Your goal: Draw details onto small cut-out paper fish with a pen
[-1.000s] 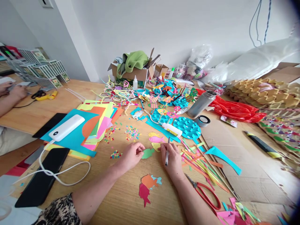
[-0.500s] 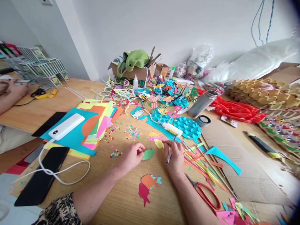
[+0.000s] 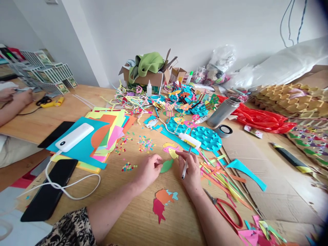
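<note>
My left hand (image 3: 148, 169) pinches the edge of a green paper cutout (image 3: 167, 166) just over the table. A silver-grey pen (image 3: 184, 171) slants through the fingers of my right hand (image 3: 192, 173), which is right of the cutout. Yellow and pink paper fish (image 3: 169, 149) lie just beyond, close to the right fingertips. Nearer to me rest an orange paper fish (image 3: 163, 196) with a light blue one partly under it, and a red paper fish (image 3: 159, 209). A white glue bottle (image 3: 190, 140) lies on its side beyond my right hand.
Red-handled scissors (image 3: 229, 213) and paper strips (image 3: 222, 181) are to the right. At left are coloured sheets (image 3: 84, 136) under a power bank (image 3: 74, 137), and a phone (image 3: 48, 191). A metal flask (image 3: 223, 112) stands behind. Another person's hands (image 3: 22, 95) are far left.
The green cutout has turned in my left hand, its free end now pointing up and right. The pen stays in my right hand. The whole view has shifted slightly.
</note>
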Demonstrator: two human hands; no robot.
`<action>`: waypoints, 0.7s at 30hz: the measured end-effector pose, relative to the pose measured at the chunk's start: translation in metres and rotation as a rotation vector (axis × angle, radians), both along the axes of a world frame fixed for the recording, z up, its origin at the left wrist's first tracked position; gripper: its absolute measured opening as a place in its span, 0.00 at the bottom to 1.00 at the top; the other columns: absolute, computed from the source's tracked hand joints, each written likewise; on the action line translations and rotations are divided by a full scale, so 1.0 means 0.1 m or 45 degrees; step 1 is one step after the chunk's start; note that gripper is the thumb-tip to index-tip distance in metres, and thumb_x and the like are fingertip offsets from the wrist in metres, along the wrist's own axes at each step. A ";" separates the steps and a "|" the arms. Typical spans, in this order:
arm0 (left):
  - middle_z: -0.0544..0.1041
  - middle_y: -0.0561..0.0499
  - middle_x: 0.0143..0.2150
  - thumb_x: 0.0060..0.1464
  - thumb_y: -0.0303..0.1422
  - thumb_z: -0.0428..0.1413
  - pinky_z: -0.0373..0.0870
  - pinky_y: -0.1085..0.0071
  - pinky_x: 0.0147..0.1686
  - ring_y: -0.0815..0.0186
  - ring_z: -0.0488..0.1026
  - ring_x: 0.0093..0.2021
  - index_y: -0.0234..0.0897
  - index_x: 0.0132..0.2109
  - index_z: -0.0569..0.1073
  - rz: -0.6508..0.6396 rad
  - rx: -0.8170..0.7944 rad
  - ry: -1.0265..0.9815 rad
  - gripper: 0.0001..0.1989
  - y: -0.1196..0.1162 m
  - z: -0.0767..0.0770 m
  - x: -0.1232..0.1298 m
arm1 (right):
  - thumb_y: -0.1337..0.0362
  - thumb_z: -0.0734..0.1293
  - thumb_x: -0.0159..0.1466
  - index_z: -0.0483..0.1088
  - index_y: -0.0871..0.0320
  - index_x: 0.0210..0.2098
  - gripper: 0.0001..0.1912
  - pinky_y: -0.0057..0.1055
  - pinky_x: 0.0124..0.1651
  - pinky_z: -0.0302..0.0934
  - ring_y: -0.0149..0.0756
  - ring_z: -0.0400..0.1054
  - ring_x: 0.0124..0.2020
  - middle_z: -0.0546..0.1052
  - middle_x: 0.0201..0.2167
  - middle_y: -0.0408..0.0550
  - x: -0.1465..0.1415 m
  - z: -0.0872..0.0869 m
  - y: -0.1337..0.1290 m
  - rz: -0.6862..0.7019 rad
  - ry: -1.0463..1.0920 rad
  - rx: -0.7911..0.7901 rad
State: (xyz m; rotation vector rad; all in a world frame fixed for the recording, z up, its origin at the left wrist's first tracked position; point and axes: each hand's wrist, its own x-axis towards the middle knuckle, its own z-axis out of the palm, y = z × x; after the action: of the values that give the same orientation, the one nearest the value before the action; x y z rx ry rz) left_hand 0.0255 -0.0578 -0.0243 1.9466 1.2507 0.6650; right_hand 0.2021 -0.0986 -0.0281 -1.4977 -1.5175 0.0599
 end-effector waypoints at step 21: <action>0.72 0.47 0.49 0.49 0.20 0.54 0.60 0.56 0.59 0.55 0.62 0.56 0.40 0.49 0.75 -0.518 0.534 0.414 0.21 -0.22 0.23 -0.18 | 0.67 0.59 0.69 0.71 0.53 0.49 0.13 0.48 0.52 0.64 0.48 0.64 0.56 0.77 0.40 0.55 -0.05 0.02 -0.02 0.307 -0.165 -0.175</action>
State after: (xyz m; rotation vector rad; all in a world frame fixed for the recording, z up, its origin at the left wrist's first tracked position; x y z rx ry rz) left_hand 0.0077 -0.0796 -0.0008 2.6456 0.8917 0.4330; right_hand 0.1971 -0.1007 -0.0257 -1.4407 -1.8252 0.2164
